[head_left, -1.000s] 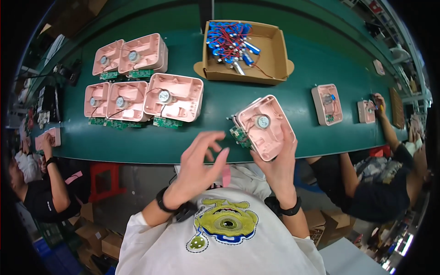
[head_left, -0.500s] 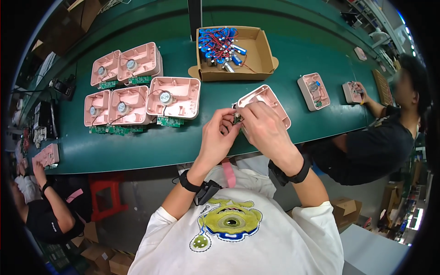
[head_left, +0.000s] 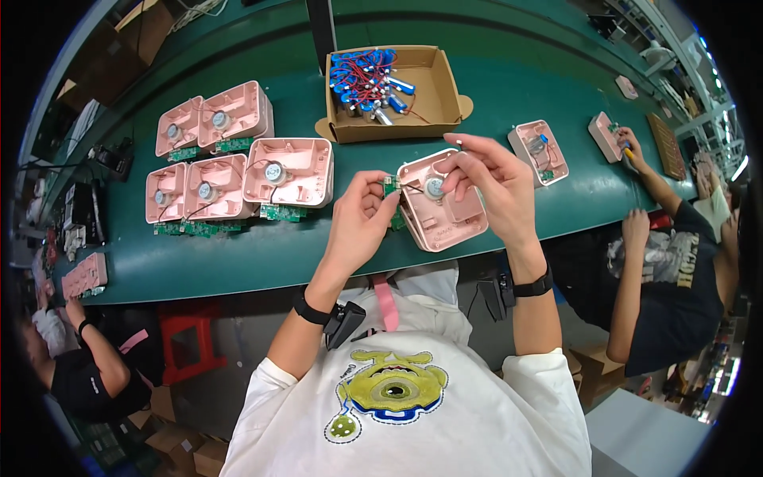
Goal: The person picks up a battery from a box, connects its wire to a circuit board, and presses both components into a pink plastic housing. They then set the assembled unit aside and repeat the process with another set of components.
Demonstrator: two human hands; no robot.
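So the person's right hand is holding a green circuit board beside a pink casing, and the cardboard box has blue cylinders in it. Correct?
Not quite: the head view shows the left hand holding the green circuit board beside the pink casing. The cardboard box does have blue cylinders in it.

Through the head view I see the left hand [head_left: 358, 222] pinching a green circuit board [head_left: 390, 186] beside a pink housing [head_left: 431, 226], the right hand [head_left: 497, 187] over it; beyond, a cardboard box [head_left: 431, 83] of blue cylinders [head_left: 362, 75].
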